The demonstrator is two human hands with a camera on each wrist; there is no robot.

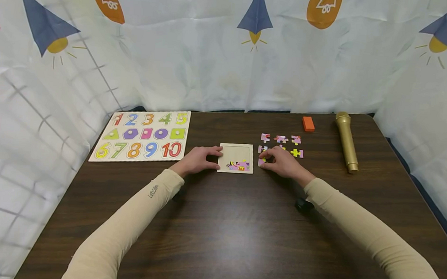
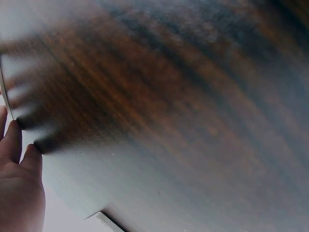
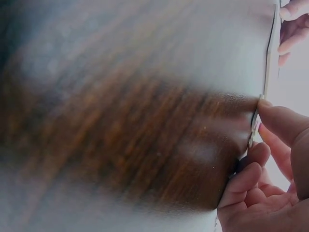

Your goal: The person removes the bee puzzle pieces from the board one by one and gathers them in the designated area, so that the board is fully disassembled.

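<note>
A small square wooden puzzle tray (image 1: 236, 152) lies on the table, with a few joined pink and yellow jigsaw pieces (image 1: 239, 165) in its lower right part. My left hand (image 1: 199, 159) rests at the tray's left edge, thumb and fingers spread apart along it. Just right of the tray, my right hand (image 1: 283, 163) pinches a pink jigsaw piece (image 1: 261, 162) between thumb and fingers. In the right wrist view the thin edge of the piece (image 3: 254, 121) shows at the fingertips. Several loose jigsaw pieces (image 1: 281, 139) lie in rows beyond this hand, some partly covered by it.
On the left lies a number and shape board (image 1: 136, 133). An orange block (image 1: 308, 124) sits near the back edge, and a gold microphone-shaped object (image 1: 347, 141) lies at the far right. White curtains (image 1: 198, 66) hang behind the dark wooden table (image 1: 235, 229) and on both sides.
</note>
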